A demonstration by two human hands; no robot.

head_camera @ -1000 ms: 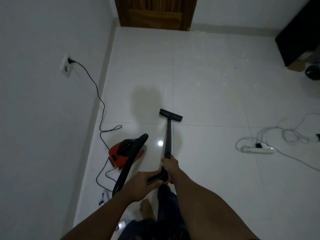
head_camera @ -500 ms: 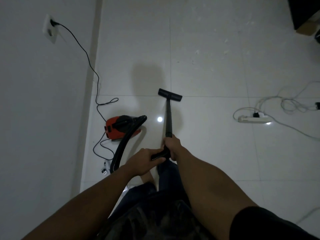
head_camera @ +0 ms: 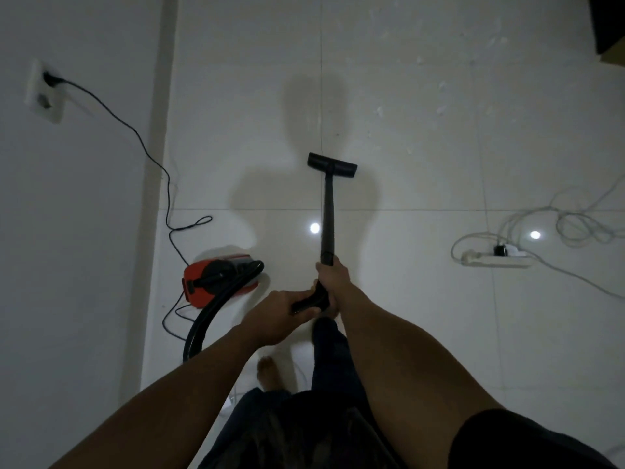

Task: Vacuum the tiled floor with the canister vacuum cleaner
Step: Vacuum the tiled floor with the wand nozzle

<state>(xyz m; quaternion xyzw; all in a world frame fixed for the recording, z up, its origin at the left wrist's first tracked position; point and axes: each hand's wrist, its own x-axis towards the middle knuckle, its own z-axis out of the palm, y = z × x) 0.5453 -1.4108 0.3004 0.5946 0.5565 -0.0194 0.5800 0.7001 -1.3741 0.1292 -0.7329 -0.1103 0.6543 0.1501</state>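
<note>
A black vacuum wand (head_camera: 327, 218) runs forward from my hands to a flat black floor nozzle (head_camera: 332, 165) resting on the white tiled floor (head_camera: 422, 299). My right hand (head_camera: 333, 279) grips the wand's lower end. Just behind it, my left hand (head_camera: 282, 316) is closed on the handle where the black hose (head_camera: 216, 311) joins. The hose curves left to the red canister vacuum (head_camera: 216, 280), which sits near the left wall. Pale specks of debris (head_camera: 439, 96) lie scattered on the tiles ahead and to the right.
The vacuum's black cord (head_camera: 142, 143) runs up to a wall socket (head_camera: 44, 91) on the left wall. A white power strip (head_camera: 497, 260) with tangled white cables (head_camera: 575, 225) lies at right. A dark piece of furniture (head_camera: 608, 25) stands at top right. My bare foot (head_camera: 269, 372) is below my hands.
The view has tilted further down, and the door at the far end has left the frame. Both hands keep their hold on the wand. The nozzle sits slightly beyond the tile seam.
</note>
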